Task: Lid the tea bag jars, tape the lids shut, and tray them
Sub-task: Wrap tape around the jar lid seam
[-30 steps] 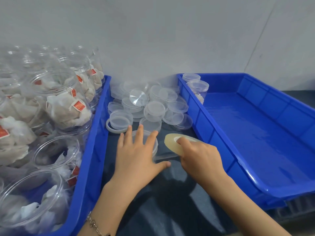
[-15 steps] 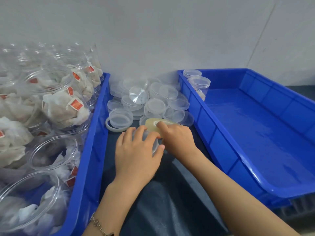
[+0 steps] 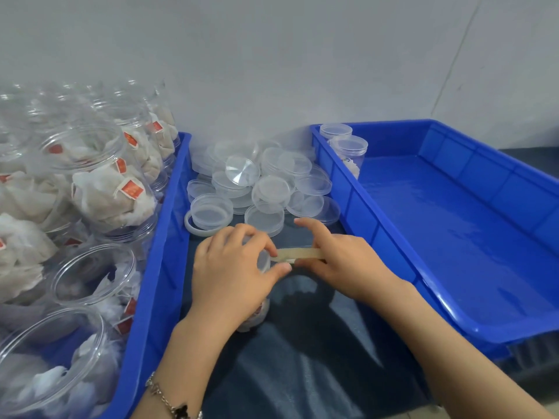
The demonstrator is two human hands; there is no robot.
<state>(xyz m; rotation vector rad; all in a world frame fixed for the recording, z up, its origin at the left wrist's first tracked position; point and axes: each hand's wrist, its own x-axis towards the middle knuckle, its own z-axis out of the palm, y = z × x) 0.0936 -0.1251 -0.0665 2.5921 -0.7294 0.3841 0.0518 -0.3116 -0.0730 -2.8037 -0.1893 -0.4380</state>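
Right tray [image 3: 472, 237]: blue, nearly bare; two lidded jars [image 3: 348, 149] stand in its far left corner, so finished ones likely fill from the back.
Left tray [image 3: 169, 225]: packed with open jars of tea bags [image 3: 99, 182], within easy reach of the left hand.
Worktop [image 3: 302, 373]: a dark strip between the trays serves as the taping spot.
Loose lids [image 3: 260, 179]: piled at the far end of that strip, just beyond the hands.
Jar in hand [image 3: 257, 316]: upright on the worktop, mostly hidden under the left hand.
Left hand [image 3: 233, 273]: clamped over the lid, probably to steady it.
Right hand [image 3: 341, 261]: pinches the tape roll [image 3: 302, 254], its strip running to the jar's rim.
Step, as I judge: sealing the lid; traying not yet done.
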